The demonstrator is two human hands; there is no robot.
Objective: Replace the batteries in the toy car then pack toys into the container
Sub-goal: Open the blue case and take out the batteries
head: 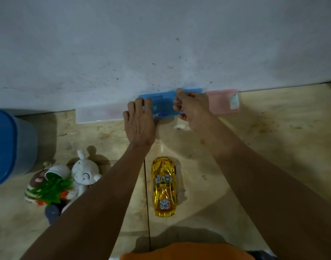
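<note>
Reaching forward in the head view, both hands work at a blue translucent box [163,104] lying on the floor against the wall. Left hand [139,120] lies flat, fingers straight, pressing the box's left end. Right hand [192,107] has fingers curled at the box's right end, pinching its edge or lid; exact grip hard to tell. Clear box [99,113] sits just left of the blue one, pink box [223,102] just right, all along the wall. Gold toy car [164,186] lies on the floor between the forearms, near the person, untouched. Pile of toys at left: white plush rabbit [84,174], green plastic plant [53,188]. Blue bin [8,147] at far left.
</note>
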